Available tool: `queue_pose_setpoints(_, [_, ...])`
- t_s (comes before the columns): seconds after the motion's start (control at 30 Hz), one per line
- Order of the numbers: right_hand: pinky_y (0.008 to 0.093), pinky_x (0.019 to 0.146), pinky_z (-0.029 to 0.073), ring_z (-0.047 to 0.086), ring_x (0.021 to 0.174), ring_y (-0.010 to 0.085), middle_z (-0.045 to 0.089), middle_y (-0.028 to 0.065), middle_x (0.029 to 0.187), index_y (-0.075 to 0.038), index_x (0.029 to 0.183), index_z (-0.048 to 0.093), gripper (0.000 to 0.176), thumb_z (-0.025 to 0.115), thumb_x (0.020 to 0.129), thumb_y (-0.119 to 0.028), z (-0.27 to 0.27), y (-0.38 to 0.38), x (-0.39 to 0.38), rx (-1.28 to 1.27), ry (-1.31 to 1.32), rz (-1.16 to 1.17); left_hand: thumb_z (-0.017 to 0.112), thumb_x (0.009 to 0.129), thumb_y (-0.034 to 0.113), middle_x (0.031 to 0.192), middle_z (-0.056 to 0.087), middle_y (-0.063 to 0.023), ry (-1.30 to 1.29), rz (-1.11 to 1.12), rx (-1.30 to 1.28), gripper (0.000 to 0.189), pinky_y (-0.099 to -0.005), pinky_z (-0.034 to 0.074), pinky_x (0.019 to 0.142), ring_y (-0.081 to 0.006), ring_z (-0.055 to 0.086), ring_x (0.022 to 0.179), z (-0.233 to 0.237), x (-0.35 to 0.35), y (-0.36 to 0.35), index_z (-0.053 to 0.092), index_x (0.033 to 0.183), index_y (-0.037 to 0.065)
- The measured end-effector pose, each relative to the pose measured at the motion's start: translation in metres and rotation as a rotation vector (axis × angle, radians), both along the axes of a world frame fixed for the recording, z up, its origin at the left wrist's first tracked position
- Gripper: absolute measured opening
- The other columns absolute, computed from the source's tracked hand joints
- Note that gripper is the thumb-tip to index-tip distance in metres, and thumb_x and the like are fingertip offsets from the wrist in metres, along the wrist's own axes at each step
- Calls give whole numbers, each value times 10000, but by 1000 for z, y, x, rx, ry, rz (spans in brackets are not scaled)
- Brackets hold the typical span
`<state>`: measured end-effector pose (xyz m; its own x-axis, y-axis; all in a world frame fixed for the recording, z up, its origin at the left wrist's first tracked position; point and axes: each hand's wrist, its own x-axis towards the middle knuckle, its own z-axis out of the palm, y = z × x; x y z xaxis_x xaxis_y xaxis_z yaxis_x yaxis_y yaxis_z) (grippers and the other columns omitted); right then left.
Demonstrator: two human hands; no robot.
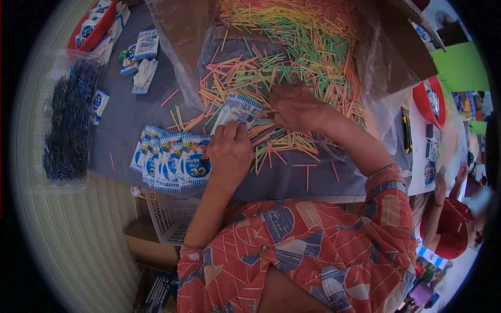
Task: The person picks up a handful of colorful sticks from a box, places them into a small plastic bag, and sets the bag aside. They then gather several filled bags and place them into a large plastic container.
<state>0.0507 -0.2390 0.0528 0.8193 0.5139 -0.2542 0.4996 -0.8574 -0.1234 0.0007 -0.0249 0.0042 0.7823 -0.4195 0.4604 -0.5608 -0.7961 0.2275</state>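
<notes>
Red patterned shirt fabric (292,235) fills the near edge of my view, below the grey-covered tabletop (130,99). My left hand (229,154) has its fingers bent and close together over the lower end of a blue-and-white packet (240,108), which lies tilted between my two hands at the near side of a loose heap of thin coloured sticks (323,57). The thumb is hidden, so I cannot tell how firmly the packet is pinched.

My right hand (297,107) is down among the sticks, just beyond the packet's right side, with its fingers curled. I can't tell from here whether they pinch any sticks or only touch them.

Beside my left wrist, printed packets (172,160) overlap in a fanned row. Farther left sits a clear plastic tub (78,187) of dark, thin wrapped pieces, with a single small packet (99,107) just beside it. More packets (142,60) lie beyond that one, near a red bowl (107,37). Clear plastic sheeting (180,57) borders the heap. A black-and-yellow utility knife (407,130) lies at the right, well apart from my right hand. A co-worker in red (451,224) is at the far right.
</notes>
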Motion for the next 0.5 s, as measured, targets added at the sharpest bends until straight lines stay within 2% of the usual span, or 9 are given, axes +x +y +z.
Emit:
queue_pose_setpoints(0.07, [446, 868, 455, 585, 1047, 346, 570, 204, 1077, 5, 942, 563, 322, 631, 798, -274, 0, -3, -8, -24, -45, -19, 705, 752, 74, 918, 597, -108, 15, 4, -70, 179, -444, 498, 634, -312, 611, 804, 2, 0, 1, 667, 920, 24])
queue_pose_setpoints(0.17, [434, 812, 456, 592, 983, 352, 582, 191, 987, 1, 910, 541, 279, 604, 842, -261, -17, -14, -12, 114, -53, -100, 718, 768, 87, 875, 600, -103, 25, 38, -148, 155, -441, 493, 650, -318, 617, 765, 6, -1, 3, 690, 913, 39])
queue_pose_setpoints(0.23, [383, 772, 453, 584, 851, 303, 560, 165, 868, 4, 917, 524, 282, 581, 916, -272, -18, -17, -9, 292, -80, -103, 721, 800, 125, 860, 601, -111, 103, 46, -140, 175, -433, 495, 662, -319, 620, 769, 14, 1, 4, 700, 947, 33])
queue_pose_setpoints(0.27, [383, 772, 453, 584, 851, 303, 560, 165, 868, 4, 917, 524, 282, 581, 916, -272, -13, -22, -7, 291, -82, -108, 721, 800, 125, 860, 601, -111, 102, 40, -141, 175, -433, 495, 662, -319, 620, 769, 13, 2, 5, 700, 947, 33])
queue_pose_setpoints(0.33, [370, 749, 447, 523, 751, 250, 516, 146, 802, 1, 930, 514, 339, 566, 968, -332, 19, -22, 1, 530, 316, -402, 703, 817, 159, 898, 589, -103, 126, 50, -131, 172, -422, 517, 640, -318, 614, 789, 11, 4, 8, 698, 930, 29])
queue_pose_setpoints(0.37, [370, 749, 447, 523, 751, 250, 516, 146, 802, 1, 930, 514, 339, 566, 968, -332, 8, -30, 7, 525, 316, -396, 703, 817, 159, 898, 589, -103, 124, 56, -135, 172, -422, 517, 640, -318, 614, 789, 11, 4, 9, 698, 930, 29])
queue_pose_setpoints(0.43, [351, 746, 444, 488, 758, 216, 528, 147, 836, -11, 977, 530, 394, 571, 972, -403, -17, -54, 16, 954, 75, -449, 700, 818, 155, 890, 590, -103, 127, 52, -158, 160, -423, 518, 632, -318, 617, 777, 12, 3, 10, 705, 921, 33])
queue_pose_setpoints(0.47, [351, 746, 444, 488, 758, 216, 528, 147, 836, -11, 977, 530, 394, 571, 972, -403, -12, -68, 19, 948, 77, -446, 700, 818, 155, 890, 590, -103, 128, 56, -164, 160, -423, 518, 632, -318, 617, 777, 11, 4, 11, 705, 921, 33])
queue_pose_setpoints(0.5, [343, 752, 453, 513, 800, 213, 550, 143, 871, -13, 1017, 546, 388, 570, 968, -398, 11, -75, 20, 725, 39, -467, 702, 808, 147, 890, 591, -102, 120, 53, -161, 161, -423, 518, 625, -316, 618, 771, 11, 4, 11, 707, 923, 35])
